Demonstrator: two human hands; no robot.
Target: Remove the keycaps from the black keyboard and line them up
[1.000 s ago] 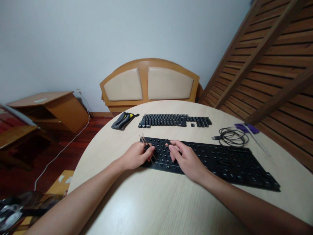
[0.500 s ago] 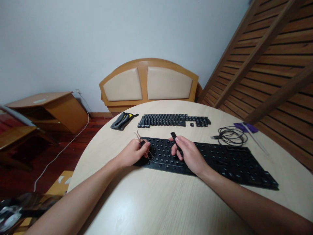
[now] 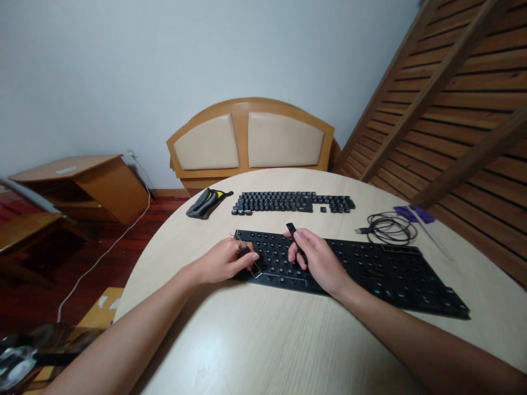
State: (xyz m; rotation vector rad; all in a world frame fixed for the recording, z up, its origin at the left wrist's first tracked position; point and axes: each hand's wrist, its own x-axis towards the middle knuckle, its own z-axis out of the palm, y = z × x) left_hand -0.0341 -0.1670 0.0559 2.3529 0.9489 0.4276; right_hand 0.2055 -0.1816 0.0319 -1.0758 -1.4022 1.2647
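Observation:
My left hand [image 3: 224, 260] is closed around a wire keycap puller [image 3: 257, 271] with a dark handle, over the left end of the black keyboard [image 3: 358, 255]. The puller's wire loop reaches down near the keyboard's front edge. Most of the keyboard shows bare switches without keycaps. Closed round a long black spacebar keycap [image 3: 291, 229], my right hand [image 3: 319, 258] hovers over the keyboard's middle. The fingers and palm hide the spacebar's lower part.
Rows of loose black keycaps [image 3: 275, 202] lie behind the keyboard. A grey and yellow pouch-like item [image 3: 205, 204] is at the back left. On the right are a coiled USB cable [image 3: 391, 229], a purple cloth [image 3: 422, 215] and a thin rod [image 3: 432, 235].
My left hand has shifted slightly right, and the keycap puller now lies lower and more tilted. My right hand and the spacebar keycap have barely moved.

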